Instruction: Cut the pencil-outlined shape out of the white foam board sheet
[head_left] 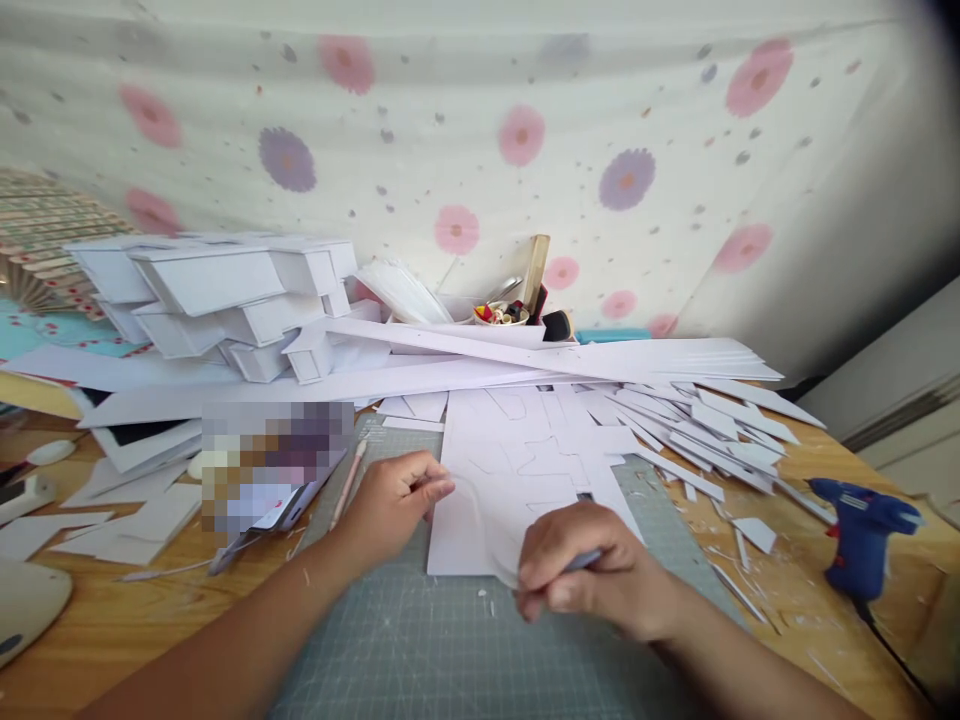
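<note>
Between my hands, just above the white board, is a thin, pale, curved strip (487, 525), slightly blurred. My left hand (394, 505) pinches its upper left end between thumb and fingertips. The fingers of my right hand (592, 570) are closed at its lower end, and the same hand grips a slim grey tool (583, 561), mostly hidden by the fingers. Beneath lies the white board (465, 545), with pencilled outlines and small cut-out openings. It rests on a grey-green cutting mat (390, 640) with grid lines.
White board offcuts (697, 430) pile up at the right, near a blue glue gun (862, 535). Long white strips (480, 352) lie across the back, beside stacked white box shapes (217, 285). A pink pencil-like stick (349, 480) and a phone (300, 500) lie left.
</note>
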